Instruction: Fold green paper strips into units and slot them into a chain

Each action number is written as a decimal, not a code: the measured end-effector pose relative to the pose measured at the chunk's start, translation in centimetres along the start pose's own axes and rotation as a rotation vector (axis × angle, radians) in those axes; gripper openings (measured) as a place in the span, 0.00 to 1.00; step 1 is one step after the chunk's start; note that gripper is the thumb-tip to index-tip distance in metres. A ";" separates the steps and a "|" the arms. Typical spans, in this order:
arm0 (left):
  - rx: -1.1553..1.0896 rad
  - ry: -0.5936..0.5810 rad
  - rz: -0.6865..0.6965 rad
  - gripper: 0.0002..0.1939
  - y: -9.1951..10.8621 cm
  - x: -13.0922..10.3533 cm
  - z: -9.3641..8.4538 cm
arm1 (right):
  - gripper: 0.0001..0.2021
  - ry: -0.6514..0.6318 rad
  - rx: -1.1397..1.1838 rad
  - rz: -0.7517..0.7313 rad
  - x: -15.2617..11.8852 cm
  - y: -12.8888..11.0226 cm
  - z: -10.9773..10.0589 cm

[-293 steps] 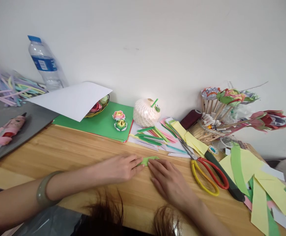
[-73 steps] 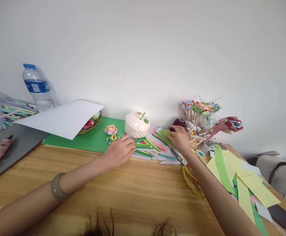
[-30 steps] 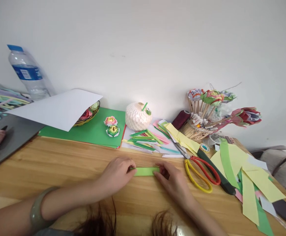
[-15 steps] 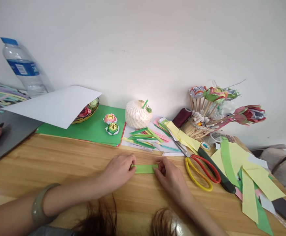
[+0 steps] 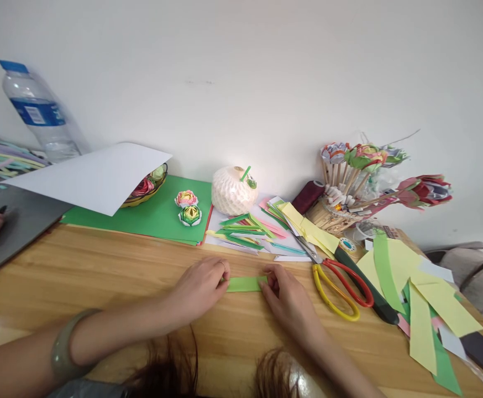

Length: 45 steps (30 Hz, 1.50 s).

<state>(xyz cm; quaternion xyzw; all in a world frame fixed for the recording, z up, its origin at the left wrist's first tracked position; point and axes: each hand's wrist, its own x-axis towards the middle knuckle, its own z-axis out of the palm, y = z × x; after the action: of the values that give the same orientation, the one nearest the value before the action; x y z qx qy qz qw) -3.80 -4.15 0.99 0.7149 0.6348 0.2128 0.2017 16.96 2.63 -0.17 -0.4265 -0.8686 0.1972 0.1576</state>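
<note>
A short light-green paper strip lies level between my two hands, just above or on the wooden table. My left hand pinches its left end, with thumb and fingers pressed together. At the other end, my right hand grips the strip between thumb and curled fingertips. Both ends are partly covered by the fingers. Right of my right hand rest scissors with one yellow and one red handle, lying across paper pieces. Behind the strip is a pile of folded paper strips in green, pink and white.
Two paper flowers sit on green sheets behind my left hand. A white textured pot stands by the wall. Yellow and green paper pieces cover the right side. A water bottle and white sheet are at left.
The view has shifted very slightly. Both hands keep their hold on the green strip, and its left end sits a touch lower than its right.
</note>
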 end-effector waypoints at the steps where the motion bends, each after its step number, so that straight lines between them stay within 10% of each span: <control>1: 0.006 0.006 0.015 0.05 -0.1 0.0 0.0 | 0.08 0.008 -0.003 -0.009 0.0 0.0 0.0; 14: 0.007 -0.146 -0.027 0.14 0.8 0.1 -0.8 | 0.04 0.089 -0.076 -0.127 -0.2 -0.4 -0.5; 25: 0.556 -0.160 0.388 0.19 0.0 -1.5 -0.1 | 0.03 0.067 -0.076 -0.091 -0.2 -0.2 -0.3; 45: 0.723 -0.239 0.255 0.29 1.3 -3.8 1.0 | 0.05 0.117 -0.170 -0.145 -0.2 -0.3 -0.3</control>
<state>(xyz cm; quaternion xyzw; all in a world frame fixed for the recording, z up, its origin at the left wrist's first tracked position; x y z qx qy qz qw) -2.59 -8.07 0.72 0.8326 0.5469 -0.0856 -0.0186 17.01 2.42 0.20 -0.3853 -0.9000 0.0856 0.1851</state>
